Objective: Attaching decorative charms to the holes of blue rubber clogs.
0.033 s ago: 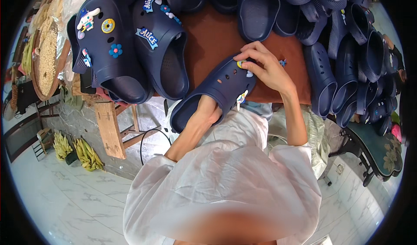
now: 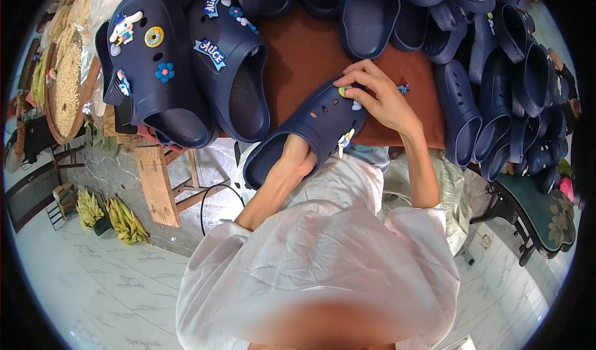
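Note:
A navy blue clog [image 2: 308,115] lies tilted at the near edge of the brown tabletop, toe up and to the right. My left hand [image 2: 297,157] is pushed in through its heel opening; the upper hides the fingers. At the toe, my right hand [image 2: 379,92] bends thumb and fingers around a round yellow shoe charm [image 2: 344,92], pressed against the upper. Beside it a small pale charm [image 2: 356,105] shows under the thumb. A white character charm [image 2: 345,141] sits on the clog's right side. Some holes of the upper are bare. Past my right hand lies a small blue charm [image 2: 404,89].
Two charm-decorated navy clogs [image 2: 164,52] stand at the left of the brown tabletop [image 2: 298,52]. Many more clogs [image 2: 462,111] are stacked at the back and right. A wooden stool [image 2: 156,185] is below left, and a dark green chair [image 2: 539,219] is at the right.

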Demonstrator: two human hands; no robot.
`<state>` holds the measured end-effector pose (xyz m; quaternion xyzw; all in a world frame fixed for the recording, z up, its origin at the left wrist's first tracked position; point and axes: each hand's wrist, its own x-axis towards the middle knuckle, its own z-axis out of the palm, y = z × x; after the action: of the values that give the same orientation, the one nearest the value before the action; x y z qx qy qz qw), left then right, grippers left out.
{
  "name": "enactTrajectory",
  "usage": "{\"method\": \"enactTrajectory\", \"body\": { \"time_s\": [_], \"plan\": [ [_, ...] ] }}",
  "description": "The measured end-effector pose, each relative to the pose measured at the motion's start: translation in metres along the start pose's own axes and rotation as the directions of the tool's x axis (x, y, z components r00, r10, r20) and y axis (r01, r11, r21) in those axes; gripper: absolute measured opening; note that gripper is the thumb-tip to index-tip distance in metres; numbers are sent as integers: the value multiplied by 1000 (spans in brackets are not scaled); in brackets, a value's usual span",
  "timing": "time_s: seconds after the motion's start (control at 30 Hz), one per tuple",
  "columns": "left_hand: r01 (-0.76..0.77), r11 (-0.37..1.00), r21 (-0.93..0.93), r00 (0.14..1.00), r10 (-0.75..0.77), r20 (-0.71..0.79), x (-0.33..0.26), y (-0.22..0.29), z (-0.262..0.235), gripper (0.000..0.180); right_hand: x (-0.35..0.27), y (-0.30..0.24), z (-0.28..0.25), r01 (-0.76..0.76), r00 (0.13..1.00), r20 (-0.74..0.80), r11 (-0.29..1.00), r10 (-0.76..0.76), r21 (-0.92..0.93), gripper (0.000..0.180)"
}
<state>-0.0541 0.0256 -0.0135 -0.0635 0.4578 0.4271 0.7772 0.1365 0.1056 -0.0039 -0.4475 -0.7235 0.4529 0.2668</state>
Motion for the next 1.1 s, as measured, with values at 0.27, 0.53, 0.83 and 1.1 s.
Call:
{"method": "enactTrajectory", "body": {
  "time_s": [0.27,0.53,0.83,1.1],
  "plan": [
    [50,998,-36,998,-49,33,1,-3,-1,35,-2,-2,-2,90,996,32,982,-86,-168,17],
    [35,998,-60,999,-37,-20,-1,-2,2,35,-5,-15,0,85,996,52,952,-73,-295,16],
    [34,999,-28,999,-34,-17,-3,0,5,35,-8,-12,3,217,971,-18,914,-237,-344,19],
    [63,997,-37,997,-64,-38,0,0,2,34,-11,-11,4,169,980,-23,893,-196,-417,19]
  ]
}}
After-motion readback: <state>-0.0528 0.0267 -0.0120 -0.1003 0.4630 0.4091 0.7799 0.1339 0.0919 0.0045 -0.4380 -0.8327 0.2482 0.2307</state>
